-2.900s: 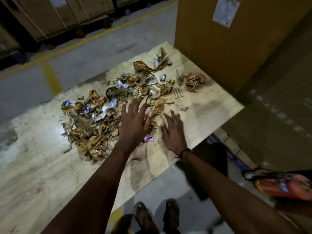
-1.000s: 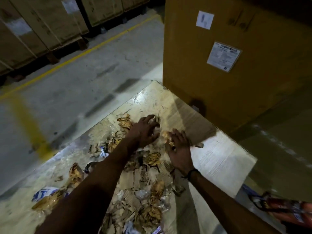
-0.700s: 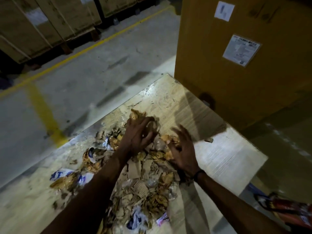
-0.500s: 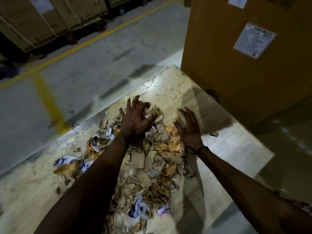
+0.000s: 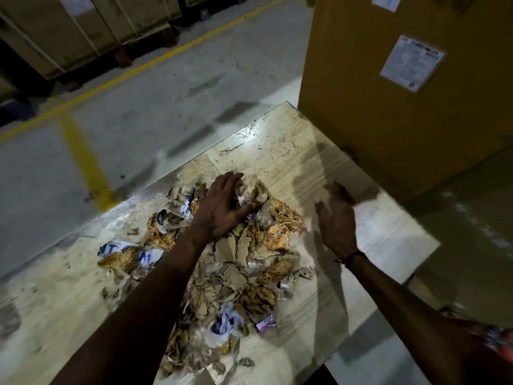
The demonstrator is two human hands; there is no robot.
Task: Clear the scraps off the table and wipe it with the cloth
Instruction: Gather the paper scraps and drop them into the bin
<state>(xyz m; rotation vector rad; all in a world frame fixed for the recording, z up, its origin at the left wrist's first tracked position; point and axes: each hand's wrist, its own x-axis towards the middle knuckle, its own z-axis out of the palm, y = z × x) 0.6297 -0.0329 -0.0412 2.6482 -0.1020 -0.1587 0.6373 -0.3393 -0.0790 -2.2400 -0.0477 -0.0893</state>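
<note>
A heap of scraps (image 5: 241,262), torn cardboard, crumpled brown paper and bits of plastic wrapper, lies on the pale wooden table (image 5: 291,151). My left hand (image 5: 222,207) lies flat on the far end of the heap, fingers spread. My right hand (image 5: 337,218) hovers just right of the heap, fingers straight and blurred, holding nothing. No cloth is in view.
A tall cardboard box (image 5: 402,87) with a white label stands against the table's far right corner. A stray blue-and-white wrapper (image 5: 122,251) lies left of the heap. Beyond the table are concrete floor with yellow lines (image 5: 83,159) and crates on pallets (image 5: 91,31).
Both hands raked the scattered scraps from the far end into a tighter heap. Since half a second ago my right hand has drawn away to the right of the heap.
</note>
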